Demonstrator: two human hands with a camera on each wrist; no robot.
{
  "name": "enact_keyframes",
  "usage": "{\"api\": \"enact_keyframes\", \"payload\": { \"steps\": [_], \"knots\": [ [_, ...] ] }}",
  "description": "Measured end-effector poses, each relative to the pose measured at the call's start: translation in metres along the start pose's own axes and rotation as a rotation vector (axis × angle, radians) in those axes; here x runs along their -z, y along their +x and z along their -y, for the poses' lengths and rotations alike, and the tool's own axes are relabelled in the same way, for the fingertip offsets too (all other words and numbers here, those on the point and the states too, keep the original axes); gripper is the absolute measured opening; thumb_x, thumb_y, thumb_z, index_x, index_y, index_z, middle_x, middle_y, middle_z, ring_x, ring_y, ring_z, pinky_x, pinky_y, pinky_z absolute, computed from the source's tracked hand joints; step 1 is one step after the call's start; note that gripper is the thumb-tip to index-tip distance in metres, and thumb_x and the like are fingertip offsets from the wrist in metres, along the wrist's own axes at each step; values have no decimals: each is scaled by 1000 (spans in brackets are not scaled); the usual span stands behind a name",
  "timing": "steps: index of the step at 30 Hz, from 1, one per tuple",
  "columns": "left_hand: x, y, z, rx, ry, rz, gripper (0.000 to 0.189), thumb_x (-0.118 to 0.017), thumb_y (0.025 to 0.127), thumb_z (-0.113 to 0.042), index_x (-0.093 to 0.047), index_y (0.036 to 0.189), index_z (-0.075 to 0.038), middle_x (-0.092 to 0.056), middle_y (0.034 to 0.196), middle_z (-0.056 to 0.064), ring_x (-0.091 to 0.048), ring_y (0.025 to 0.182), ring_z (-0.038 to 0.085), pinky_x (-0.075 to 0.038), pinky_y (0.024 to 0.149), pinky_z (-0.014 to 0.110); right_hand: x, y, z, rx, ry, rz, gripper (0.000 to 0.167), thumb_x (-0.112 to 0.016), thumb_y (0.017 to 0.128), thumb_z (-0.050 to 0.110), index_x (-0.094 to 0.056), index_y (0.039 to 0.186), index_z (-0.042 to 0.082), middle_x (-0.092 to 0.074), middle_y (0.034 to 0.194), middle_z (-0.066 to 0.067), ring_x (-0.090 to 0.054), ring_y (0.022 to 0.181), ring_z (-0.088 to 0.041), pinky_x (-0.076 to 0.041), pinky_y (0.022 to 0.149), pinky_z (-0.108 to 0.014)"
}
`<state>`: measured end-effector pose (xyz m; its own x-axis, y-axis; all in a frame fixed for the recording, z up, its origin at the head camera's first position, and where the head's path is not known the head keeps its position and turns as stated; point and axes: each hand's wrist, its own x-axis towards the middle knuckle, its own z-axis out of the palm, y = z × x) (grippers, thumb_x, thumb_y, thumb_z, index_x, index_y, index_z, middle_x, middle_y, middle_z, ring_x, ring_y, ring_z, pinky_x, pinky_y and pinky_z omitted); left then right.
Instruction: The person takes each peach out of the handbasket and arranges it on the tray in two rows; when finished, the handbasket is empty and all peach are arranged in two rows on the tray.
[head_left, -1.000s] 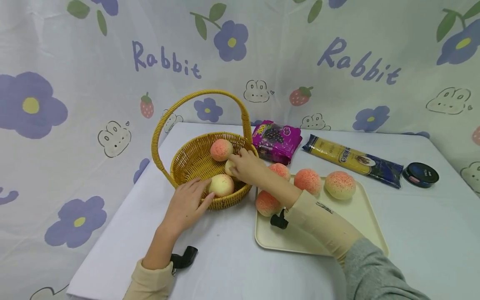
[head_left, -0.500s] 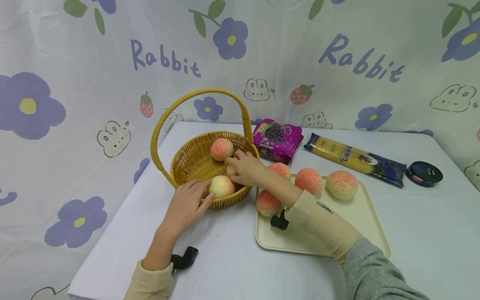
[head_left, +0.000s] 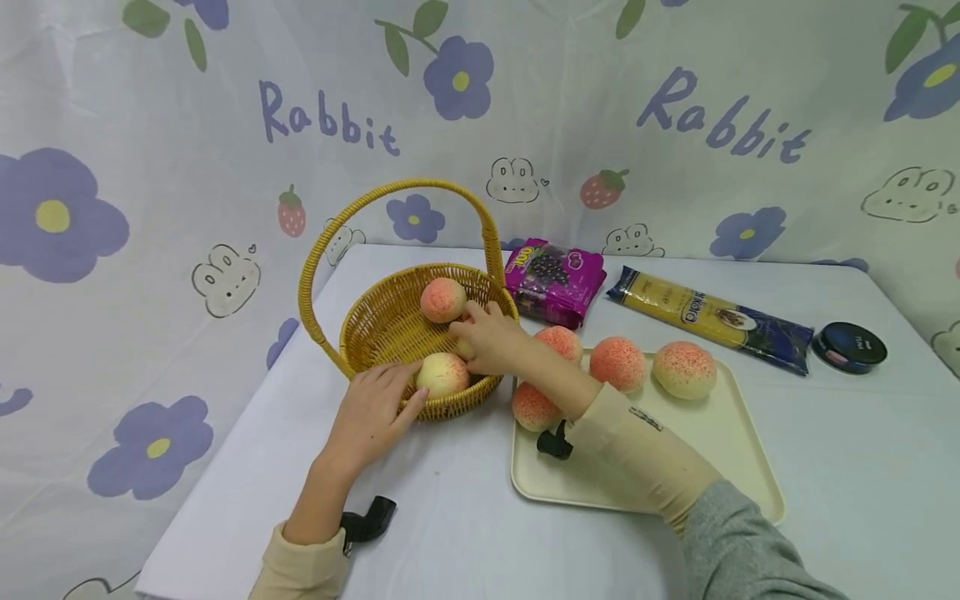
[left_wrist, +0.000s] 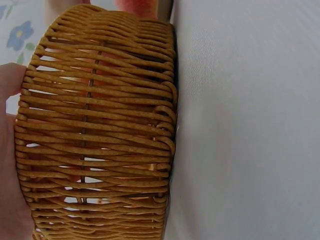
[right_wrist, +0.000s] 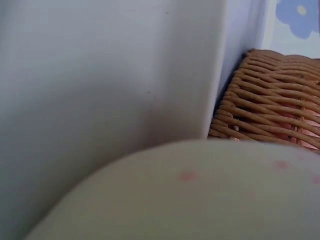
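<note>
In the head view, my right hand [head_left: 495, 337] reaches over the right side of the yellow wicker basket [head_left: 382, 333]. Its fingers curl round a pale peach [head_left: 465, 348] inside, mostly covered by the hand. My left hand [head_left: 375, 408] rests at the basket's near left rim, fingers extended over it, thumb along the front. A cream peach with a pink blush [head_left: 443, 375] sits between the left thumb and fingers. Farther back in the basket lies a pinker peach [head_left: 443, 300]. The left wrist view shows the left hand [left_wrist: 12, 165] against the woven side [left_wrist: 95, 130].
Right of the basket, a cream tray [head_left: 727, 450] holds several peaches [head_left: 618, 364]. Behind stand a purple grape-print packet [head_left: 555, 279], a long blue and yellow packet [head_left: 708, 321] and a round dark tin [head_left: 850, 347]. A large peach [right_wrist: 200, 195] fills the right wrist view's foreground.
The right hand has drawn slightly nearer with its fingers closer round the pale peach, which is now more hidden. The left hand has stayed at the rim.
</note>
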<state>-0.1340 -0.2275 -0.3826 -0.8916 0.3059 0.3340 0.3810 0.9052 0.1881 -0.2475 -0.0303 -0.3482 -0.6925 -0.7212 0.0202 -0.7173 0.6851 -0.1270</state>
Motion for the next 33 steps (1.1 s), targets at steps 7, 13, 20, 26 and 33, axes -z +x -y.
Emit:
{"api": "enact_keyframes", "payload": {
  "steps": [7,13,20,26,33],
  "knots": [
    [-1,-1,0,15,1,12,52,-39,95,-44,-51,128,-6,-57,121,10,-47,115,28,-33,96,45,-2,0,2,0,-49,-52,44,-72,75,32,-57,112,16,-40,115,-9,-40,93,-27,-47,62,-32],
    [0,-2,-1,16,2,11,53,-39,95,-45,-51,129,-6,-57,121,10,-47,114,28,-33,95,45,-2,0,4,-34,-15,-14,47,-73,74,31,-57,114,12,-40,117,-12,-41,97,-29,-48,66,-34],
    [-1,-1,-1,8,-3,5,51,-40,95,-43,-52,128,-7,-58,120,10,-48,113,28,-34,94,46,0,0,6,-73,26,82,50,-71,78,31,-55,124,18,-46,122,-9,-47,97,-31,-49,71,-41],
    [0,-1,-2,7,-4,5,50,-40,95,-42,-52,128,-6,-58,120,10,-48,113,28,-34,94,46,1,-1,7,-65,19,72,45,-71,78,31,-58,119,19,-46,119,-6,-47,94,-30,-48,68,-41],
    [1,-2,-2,10,0,4,50,-41,95,-42,-52,128,-6,-58,119,11,-48,112,29,-34,94,46,0,-3,6,-36,-6,0,47,-72,77,33,-57,120,20,-47,119,-6,-47,94,-30,-48,70,-42]
  ]
}}
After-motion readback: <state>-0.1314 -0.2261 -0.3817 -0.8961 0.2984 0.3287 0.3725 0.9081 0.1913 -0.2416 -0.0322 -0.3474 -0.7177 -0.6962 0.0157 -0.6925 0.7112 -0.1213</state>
